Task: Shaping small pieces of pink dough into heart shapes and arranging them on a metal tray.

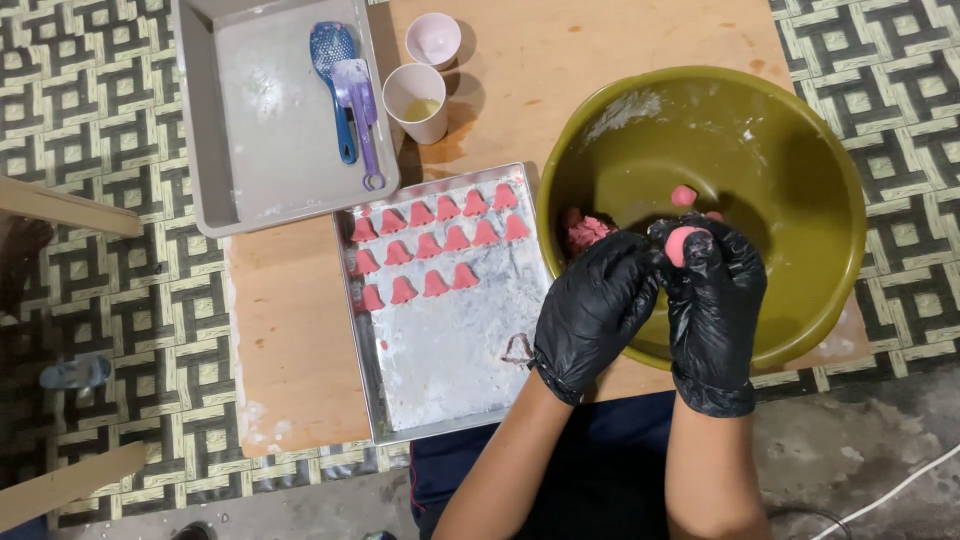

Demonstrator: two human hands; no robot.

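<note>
Overhead view of two hands in black gloves, held together over the near rim of a large olive-green bowl [800, 150].

Right hand [712, 290]: fingers curled shut around a small pink dough piece [683, 243], its rounded top exposed between thumb and fingertips. Left hand [598, 305]: pressed against the right at the thumb side, fingers bent inward toward the same piece; contact with the dough hidden by the glove, so grip state not determinable.

Just beyond the grip, inside the bowl: a rough pink dough lump [585, 232] beside the left fingertips, and a smaller pink ball [684, 195] directly above the held piece. White flour smears on the bowl's far inner wall.

Left of the grip, touching the bowl's rim: a floured metal tray [450, 350] bearing three rows of pink bell-shaped pieces [436, 240] at its far end; near end bare, dusted white.

Farther left and away from the grip: a grey plastic tray [260, 120] holding a blue-and-purple utensil set [345, 85]. Beside it, two pale cups [418, 100], the nearer one containing yellowish liquid.

All set on a low wooden board [290, 330] over a patterned woven mat [90, 110].
</note>
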